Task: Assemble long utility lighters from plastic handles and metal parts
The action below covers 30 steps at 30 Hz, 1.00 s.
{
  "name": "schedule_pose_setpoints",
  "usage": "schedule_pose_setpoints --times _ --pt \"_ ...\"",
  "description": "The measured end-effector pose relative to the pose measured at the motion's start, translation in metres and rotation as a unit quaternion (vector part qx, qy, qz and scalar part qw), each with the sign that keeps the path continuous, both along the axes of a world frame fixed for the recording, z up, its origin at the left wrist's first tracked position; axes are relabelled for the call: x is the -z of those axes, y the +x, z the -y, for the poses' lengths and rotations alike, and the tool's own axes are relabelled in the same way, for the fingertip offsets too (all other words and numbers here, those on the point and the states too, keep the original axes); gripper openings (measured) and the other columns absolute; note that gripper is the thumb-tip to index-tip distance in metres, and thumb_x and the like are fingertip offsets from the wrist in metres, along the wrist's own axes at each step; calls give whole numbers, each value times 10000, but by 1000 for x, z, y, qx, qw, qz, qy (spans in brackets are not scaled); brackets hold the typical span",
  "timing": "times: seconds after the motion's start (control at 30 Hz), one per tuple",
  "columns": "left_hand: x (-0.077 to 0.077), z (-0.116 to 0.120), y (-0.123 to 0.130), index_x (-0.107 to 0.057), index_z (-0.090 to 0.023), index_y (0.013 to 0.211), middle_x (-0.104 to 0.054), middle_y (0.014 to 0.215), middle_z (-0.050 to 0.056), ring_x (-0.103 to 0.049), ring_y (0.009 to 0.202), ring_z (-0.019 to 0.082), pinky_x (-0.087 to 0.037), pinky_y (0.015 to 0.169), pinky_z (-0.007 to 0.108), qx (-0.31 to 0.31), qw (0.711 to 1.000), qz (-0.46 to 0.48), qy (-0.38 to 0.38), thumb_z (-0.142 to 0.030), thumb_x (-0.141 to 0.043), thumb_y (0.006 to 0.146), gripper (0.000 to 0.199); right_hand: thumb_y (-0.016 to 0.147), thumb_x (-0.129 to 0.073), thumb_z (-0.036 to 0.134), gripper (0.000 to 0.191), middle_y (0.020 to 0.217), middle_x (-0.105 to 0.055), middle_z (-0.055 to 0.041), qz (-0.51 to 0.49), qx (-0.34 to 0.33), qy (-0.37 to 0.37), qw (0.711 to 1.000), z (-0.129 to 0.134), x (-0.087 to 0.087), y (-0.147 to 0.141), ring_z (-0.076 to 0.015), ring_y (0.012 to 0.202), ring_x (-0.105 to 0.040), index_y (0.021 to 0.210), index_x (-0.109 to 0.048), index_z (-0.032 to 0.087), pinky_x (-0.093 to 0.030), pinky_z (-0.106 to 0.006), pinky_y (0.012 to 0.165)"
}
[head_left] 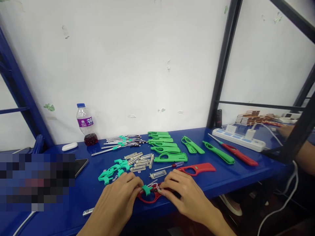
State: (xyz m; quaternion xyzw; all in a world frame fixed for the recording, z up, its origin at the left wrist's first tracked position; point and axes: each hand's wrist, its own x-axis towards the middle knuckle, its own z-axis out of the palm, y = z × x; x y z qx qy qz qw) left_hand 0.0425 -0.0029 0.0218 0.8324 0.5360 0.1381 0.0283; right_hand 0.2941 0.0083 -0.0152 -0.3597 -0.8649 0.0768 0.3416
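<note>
Against a scuffed white wall (147,65) stands a blue worktop (81,193). Near its front edge, the left hand (123,193) and right hand (183,193) pinch a red lighter casing (149,198) with a teal trigger (147,190), just in front of clear cylinders (141,162).

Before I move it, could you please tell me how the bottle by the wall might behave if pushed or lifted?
The bottle is probably light for its size, as the dark liquid fills only the bottom. That low-lying liquid should steady it, though its tall shape could still tip. Its clear walls look like thin plastic, so they may give.
</note>
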Motion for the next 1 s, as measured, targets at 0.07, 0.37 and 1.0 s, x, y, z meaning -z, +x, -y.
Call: schedule_pose_setpoints --times 0.07,0.37,1.0 --pt "2 -1 2 -713 -273 994 -728 1016 21 -697 984 241 -475 772 313 9 1000 12 1 -207 -483 1032 243 1069 -605 317 156 962 -718 -4 2 1 6 1000 0 0 0 -185 875 -597 1033 -738 244 -439 -332 784" --pt "6 -1 7 -698 -264 981 -715 1027 24 -696 976 232 -479 758 303 18 1000 22 11 -194 -463 1037 252 1076 -588 286 141 957 -710 -3 10 4 13 1000 1 -1 2 -190 873 -589 1021 -709 238 -429 -335 789" --pt "8 5 14 -686 -274 937 -716 969 27 -673 914 227 -459 717 300 19 998 48 35 -223 -455 1033 255 1096 -551 307 202 975 -760 -20 -25 -18 13 999 -1 2 3 -194 874 -641 1047 -731 230 -471 -334 814"
